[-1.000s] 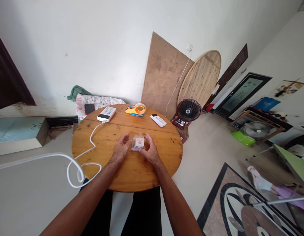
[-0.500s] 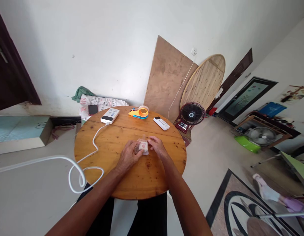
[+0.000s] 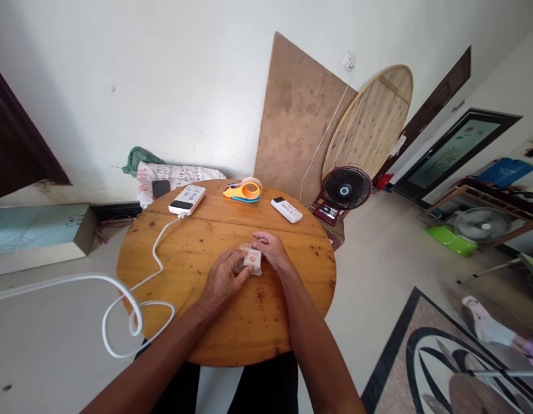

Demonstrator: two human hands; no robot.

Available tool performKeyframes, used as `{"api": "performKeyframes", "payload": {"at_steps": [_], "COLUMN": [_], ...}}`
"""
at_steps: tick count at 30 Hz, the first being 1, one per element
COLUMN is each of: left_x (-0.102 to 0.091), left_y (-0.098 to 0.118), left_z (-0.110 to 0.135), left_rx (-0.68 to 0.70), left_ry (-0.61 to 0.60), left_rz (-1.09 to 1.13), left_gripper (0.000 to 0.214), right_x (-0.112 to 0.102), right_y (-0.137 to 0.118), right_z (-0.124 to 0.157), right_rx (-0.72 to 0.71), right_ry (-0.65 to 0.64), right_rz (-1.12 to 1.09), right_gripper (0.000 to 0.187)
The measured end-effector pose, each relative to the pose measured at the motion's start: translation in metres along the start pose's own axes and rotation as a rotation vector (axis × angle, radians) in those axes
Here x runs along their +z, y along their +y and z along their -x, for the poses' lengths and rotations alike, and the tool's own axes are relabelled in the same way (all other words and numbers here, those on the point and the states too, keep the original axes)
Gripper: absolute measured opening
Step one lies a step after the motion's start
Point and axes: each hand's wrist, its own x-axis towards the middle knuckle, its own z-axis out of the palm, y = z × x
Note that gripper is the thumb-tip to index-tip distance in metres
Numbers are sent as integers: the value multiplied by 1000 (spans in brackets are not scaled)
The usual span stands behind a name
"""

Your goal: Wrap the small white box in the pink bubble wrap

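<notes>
A small white box [image 3: 252, 260] with a red print lies on the round wooden table [image 3: 180, 247], wrapped in clear film. My left hand [image 3: 225, 276] grips it from the left, thumb along the near side and fingers at the left edge. At its far right corner, my right hand [image 3: 269, 248] has its fingers bent together over the film; the fingertips are partly hidden. Beyond both hands sits an orange and blue tape dispenser [image 3: 244, 191] with a roll of tape.
A white power bank [image 3: 187, 199] with a white cable [image 3: 156, 253] is at the table's far left. Another white device [image 3: 287, 210] lies at the far right. A dark red fan [image 3: 345, 191] stands beyond the table. A person's foot [image 3: 475, 313] shows at the right.
My right hand has moved in over the box's far edge, where a clear flap of film stuck out before. My left hand keeps its grip. The whole view has shifted slightly.
</notes>
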Motion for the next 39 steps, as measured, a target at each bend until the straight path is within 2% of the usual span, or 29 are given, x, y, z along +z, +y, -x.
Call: {"api": "performKeyframes", "payload": {"at_steps": [5,16,28,39], "left_x": [2,4,0,-1], "left_y": [-2,-6,-4,-1], "left_z": [1,-1,-3,-3], "left_rx": [-37,-49,-71,-46], "left_ry": [-14,-30,-45,-53], "left_rz": [4,67,66,45], "left_gripper": [19,22,21,21], "right_x": [0,-1,-4,8], "right_y": [-2,-16,-22,-17], "right_z": [5,23,31,25], "right_rx": [-16,-93,-114,-49], "right_ry": [-30,-61,-113,40], "right_rz": [-80,-77,-106,-117], "right_gripper": [38,38,42,27]}}
